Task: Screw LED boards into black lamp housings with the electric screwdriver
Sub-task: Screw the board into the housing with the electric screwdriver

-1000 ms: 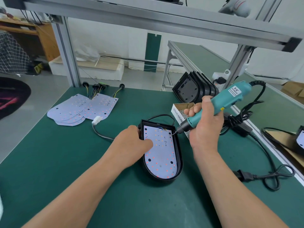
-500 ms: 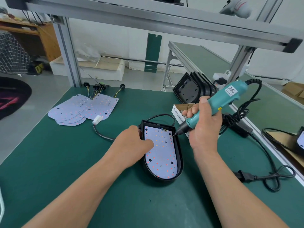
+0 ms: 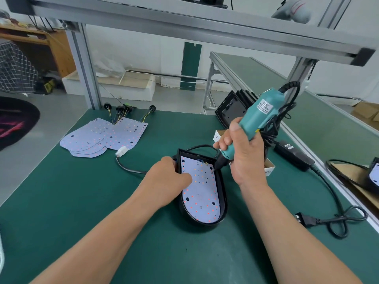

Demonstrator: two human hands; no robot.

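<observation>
Teal plastic covers the electric screwdriver (image 3: 260,117). The right hand (image 3: 244,158) grips it with fingers wrapped round the barrel. It is tilted, its tip down on the far right edge of the LED board (image 3: 202,199). That board lies inside the black lamp housing (image 3: 223,201) at the middle of the green table (image 3: 82,201). The left hand (image 3: 166,179) clasps the housing's left wall, thumb on the board. Spare LED boards (image 3: 102,138) overlap at far left, and stacked housings (image 3: 229,109) lean at far right.

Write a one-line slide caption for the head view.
Right hand presses a teal electric screwdriver onto the LED board in a black lamp housing while the left hand steadies it.
</observation>
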